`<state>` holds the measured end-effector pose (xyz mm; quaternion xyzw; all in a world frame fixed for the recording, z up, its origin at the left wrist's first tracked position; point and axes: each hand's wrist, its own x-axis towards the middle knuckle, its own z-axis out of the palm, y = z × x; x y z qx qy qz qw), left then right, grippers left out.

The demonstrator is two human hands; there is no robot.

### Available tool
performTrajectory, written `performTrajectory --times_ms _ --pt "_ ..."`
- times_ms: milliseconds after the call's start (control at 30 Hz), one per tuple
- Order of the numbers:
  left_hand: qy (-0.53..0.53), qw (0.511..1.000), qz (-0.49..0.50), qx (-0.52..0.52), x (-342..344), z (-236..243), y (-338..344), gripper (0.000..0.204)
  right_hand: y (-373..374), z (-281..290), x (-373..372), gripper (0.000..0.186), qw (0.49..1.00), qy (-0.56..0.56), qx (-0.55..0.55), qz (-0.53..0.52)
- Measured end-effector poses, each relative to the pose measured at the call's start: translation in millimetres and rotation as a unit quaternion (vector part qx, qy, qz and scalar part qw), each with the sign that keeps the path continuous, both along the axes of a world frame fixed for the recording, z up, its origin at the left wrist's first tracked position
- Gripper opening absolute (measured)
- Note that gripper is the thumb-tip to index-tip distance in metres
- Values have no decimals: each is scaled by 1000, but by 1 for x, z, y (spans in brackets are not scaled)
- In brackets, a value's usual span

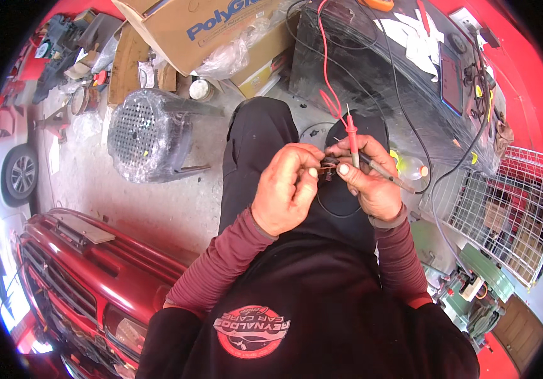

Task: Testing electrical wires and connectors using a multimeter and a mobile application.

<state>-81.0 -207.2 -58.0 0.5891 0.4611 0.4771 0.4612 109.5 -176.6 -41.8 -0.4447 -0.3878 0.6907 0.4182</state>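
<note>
Above my lap my two hands meet over a small dark part (328, 168) with thin copper-coloured wires. The fingertips of my left hand (287, 188) are pinched at its left side; fingers partly hide it. My right hand (376, 189) is closed around two test probes and touches the part with thumb and fingers. Of these, the red test probe (352, 134) stands upright with its metal tip pointing away from me. The black test probe (385, 173) lies slanted across the fingers. A red lead (325, 57) and a black lead (404, 120) run to the far bench.
A plastic-wrapped bench (341, 63) holds a phone-like device (450, 79), white paper (414, 44) and an orange-edged device (380, 4). Left are a wrapped perforated stool (142, 132), a cardboard box (176, 38) and a red car front (113, 252). Right are a wire basket (505, 221) and green machine (489, 271).
</note>
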Motion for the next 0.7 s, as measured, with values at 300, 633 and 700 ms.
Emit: performTrajectory --times_ms 300,633,700 --pt "68 996 -11 65 -2 10 4 8 1 -5 4 34 999 -28 19 16" --pt "-27 995 71 -69 -16 -24 -17 9 7 -13 18 34 993 106 -57 -4" --pt "-154 971 105 -151 -22 -26 -11 9 8 -13 22 35 990 117 -76 16"
